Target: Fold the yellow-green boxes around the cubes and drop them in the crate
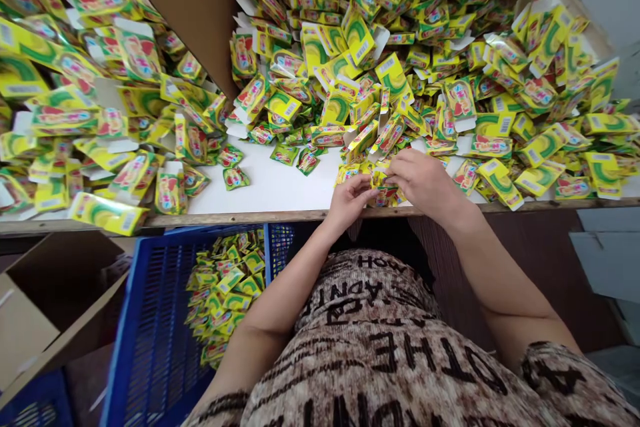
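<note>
At the front edge of the white table, my left hand (349, 201) is closed around the left side of a small yellow carton (381, 175), thumb reaching inward. My right hand (425, 185) pinches at the carton's right end, its fingertips pressed together; a sachet in them, if any, is hidden. More yellow, green and red cartons lie directly under and beside both hands. Small green printed sachets (307, 161) rest on the tabletop just to the left. Behind the hands rises a big heap of open-flapped cartons (340, 57).
A brown cardboard panel (185, 7) separates the heap from a second carton pile (90, 113) at left. Below the wooden table edge (240, 217) stands a blue crate (155, 320) holding many sachets (233, 280). An open cardboard box (55, 307) sits further left.
</note>
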The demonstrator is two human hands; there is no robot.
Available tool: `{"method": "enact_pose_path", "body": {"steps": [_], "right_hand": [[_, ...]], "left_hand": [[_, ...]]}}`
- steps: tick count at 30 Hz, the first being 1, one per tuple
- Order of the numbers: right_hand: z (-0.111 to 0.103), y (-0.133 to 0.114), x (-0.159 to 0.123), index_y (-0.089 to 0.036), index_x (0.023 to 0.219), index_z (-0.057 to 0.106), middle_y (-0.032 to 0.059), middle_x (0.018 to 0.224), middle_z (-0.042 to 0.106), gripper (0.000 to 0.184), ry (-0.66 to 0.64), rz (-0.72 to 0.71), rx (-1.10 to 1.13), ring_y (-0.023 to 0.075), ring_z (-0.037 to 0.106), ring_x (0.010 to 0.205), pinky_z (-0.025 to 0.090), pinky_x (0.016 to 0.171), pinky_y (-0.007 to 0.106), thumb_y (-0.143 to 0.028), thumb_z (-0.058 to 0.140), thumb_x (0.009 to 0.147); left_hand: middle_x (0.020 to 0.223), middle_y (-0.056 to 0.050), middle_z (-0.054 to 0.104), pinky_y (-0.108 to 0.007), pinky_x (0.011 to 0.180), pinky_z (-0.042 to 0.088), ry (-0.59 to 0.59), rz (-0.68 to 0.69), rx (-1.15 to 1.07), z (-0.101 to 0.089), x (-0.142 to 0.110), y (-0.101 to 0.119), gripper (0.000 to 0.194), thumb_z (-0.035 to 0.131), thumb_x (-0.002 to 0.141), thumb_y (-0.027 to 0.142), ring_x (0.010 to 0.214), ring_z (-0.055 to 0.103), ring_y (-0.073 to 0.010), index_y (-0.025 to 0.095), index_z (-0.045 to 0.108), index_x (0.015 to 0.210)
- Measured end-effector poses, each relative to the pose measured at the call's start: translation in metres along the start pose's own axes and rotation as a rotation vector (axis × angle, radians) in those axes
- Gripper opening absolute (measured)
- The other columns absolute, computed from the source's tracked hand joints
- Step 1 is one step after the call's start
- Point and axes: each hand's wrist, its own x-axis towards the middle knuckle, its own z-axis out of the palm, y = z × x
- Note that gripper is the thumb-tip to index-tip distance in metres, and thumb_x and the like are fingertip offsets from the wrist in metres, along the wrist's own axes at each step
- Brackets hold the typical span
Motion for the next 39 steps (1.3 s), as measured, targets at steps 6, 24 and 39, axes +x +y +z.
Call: {"method": "enact_pose_path", "body": {"steps": [6,24,39], "right_hand": [[0.015,0.006,-0.007,-0.025,0.085,0.078,0.0101,0.138,0.058,0.020,-0.102,-0.043,-0.082,0.0391,0.037,0.134,0.037,0.099,0.058,-0.043,0.070,0.087],[0.065,-0.004,-0.033,-0.020,0.079,0.072,-0.0016,0.078,0.067,0.012,0.261,0.676,1.169,0.0130,0.057,0.072,0.047,0.068,0.026,-0.026,0.076,0.070],[0.062,0.012,-0.019,-0.020,0.089,0.079,0.0036,0.087,0.076,0.029,0.394,0.647,1.112,0.0159,0.066,0.075,0.054,0.066,0.029,-0.040,0.084,0.068]], "left_hand": [[0.102,-0.006,0.075,-0.035,0.095,0.054,-0.060,0.028,0.021,0.002,-0.002,0.000,0.037,0.082,0.074,0.040,0.097,0.070,-0.0205,0.018,0.071,0.101],[0.074,0.000,0.074,-0.027,0.082,0.050,0.044,-0.272,-0.171,0.018,-0.007,0.026,0.011,0.078,0.064,0.015,0.074,0.064,-0.0129,0.017,0.077,0.074],[0.096,-0.006,0.078,-0.030,0.085,0.055,0.220,0.089,0.080,0.013,0.012,0.004,0.028,0.080,0.077,0.036,0.088,0.070,-0.0169,0.020,0.079,0.100]]}}
